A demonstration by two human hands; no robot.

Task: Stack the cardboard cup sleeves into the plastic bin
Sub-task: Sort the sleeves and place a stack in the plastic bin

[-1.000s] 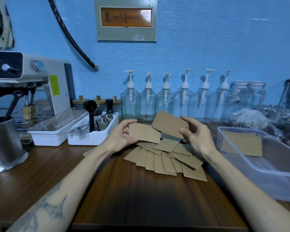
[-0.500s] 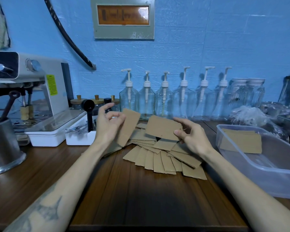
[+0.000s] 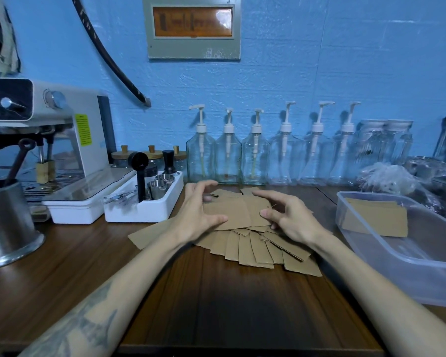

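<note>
Hands over the fanned sleeve pile

Your left hand (image 3: 200, 215) sits at the left edge of the small stack of flat brown cardboard cup sleeves (image 3: 236, 215) lying on top of the pile, thumb stretched along its near edge and fingers arched over its far edge. Whether those fingers pinch the stack or only hover above it, you cannot tell from this angle. Your right hand (image 3: 290, 220) meets the same stack from the right, fingers loosely curved with the tips at the cardboard; a firm grip does not show there either.

Under both hands the fanned pile of brown cardboard sleeves (image 3: 258, 251) spreads toward you across the dark wooden counter (image 3: 216, 305), and one more sleeve pokes out flat to the left beneath your left forearm.

To your right, apart from the pile, stands the clear rectangular plastic bin (image 3: 397, 264). A few brown sleeves already lie flat (image 3: 376, 219) in its far end.

Along the blue wall stands a row of clear glass pump bottles (image 3: 268, 158). Left of the pile sits a white tray of metal cups and tools (image 3: 144, 202), with a white espresso machine (image 3: 62, 140) beyond it and a steel pitcher (image 3: 5, 222) at the far left edge.
</note>
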